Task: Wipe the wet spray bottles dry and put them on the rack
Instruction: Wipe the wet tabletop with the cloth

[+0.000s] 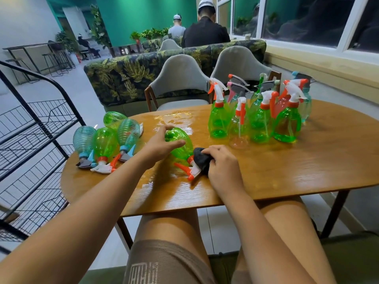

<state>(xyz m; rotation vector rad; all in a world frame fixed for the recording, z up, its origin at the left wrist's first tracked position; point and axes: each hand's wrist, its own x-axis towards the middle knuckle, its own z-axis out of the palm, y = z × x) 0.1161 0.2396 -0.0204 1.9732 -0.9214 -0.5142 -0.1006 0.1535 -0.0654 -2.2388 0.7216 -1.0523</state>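
Note:
A green spray bottle [182, 147] lies on its side in the middle of the wooden table [287, 171], its orange and white trigger head pointing toward me. My left hand [162, 145] rests on the bottle's body with fingers spread and straight. My right hand [222, 163] grips a dark cloth [202, 158] pressed against the bottle's neck and trigger head. Several bottles [104, 144] lie on their sides at the table's left edge. Several more [260, 117] stand upright at the back right.
A black wire rack [34, 144] stands to the left of the table. The tabletop is wet and shiny around the lying bottle. Two grey chairs [180, 83] face me across the table. Other people sit far behind, and a window wall runs on the right.

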